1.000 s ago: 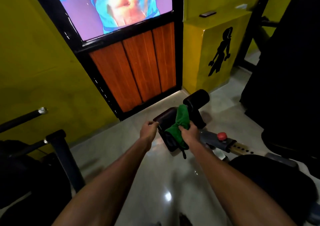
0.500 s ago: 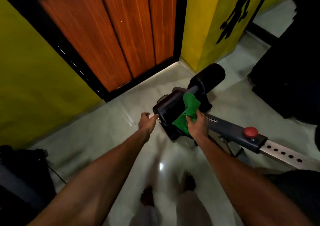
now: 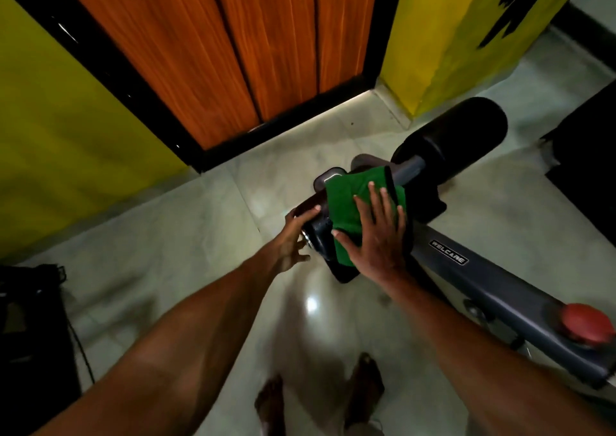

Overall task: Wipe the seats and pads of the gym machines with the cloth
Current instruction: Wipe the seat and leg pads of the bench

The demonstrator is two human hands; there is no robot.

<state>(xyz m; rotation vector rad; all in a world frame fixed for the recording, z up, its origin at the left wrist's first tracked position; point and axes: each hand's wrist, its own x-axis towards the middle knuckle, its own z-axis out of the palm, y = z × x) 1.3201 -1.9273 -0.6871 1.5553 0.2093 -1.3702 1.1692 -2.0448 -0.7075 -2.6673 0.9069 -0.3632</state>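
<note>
The green cloth (image 3: pixel 346 208) lies draped over the top of the near roller pad (image 3: pixel 320 230), pinned there under the right hand (image 3: pixel 376 235), whose fingers are straight and spread, the palm pressing flat rather than pinching. The cloth looks soft, light and limp. It will likely bunch or slide off the rounded pad unless broad pressure stays on it, so a flat palm over its middle seems the best hold, with the loose edge hanging below the hand tucked in. The pad looks like smooth, firm upholstery, probably a little slick and free to turn on its axle. That would explain the left hand (image 3: pixel 293 238), just beyond the cloth's outer edge, clasping the pad's end with one finger over the top and the others beneath. Past the right fingertips a grey axle runs to the far roller pad (image 3: pixel 466 132), not yet under the cloth. Behind the right wrist the machine's grey beam (image 3: pixel 500 285) runs back to a red knob (image 3: pixel 586 325), all above a pale glossy floor (image 3: pixel 200 235).
</note>
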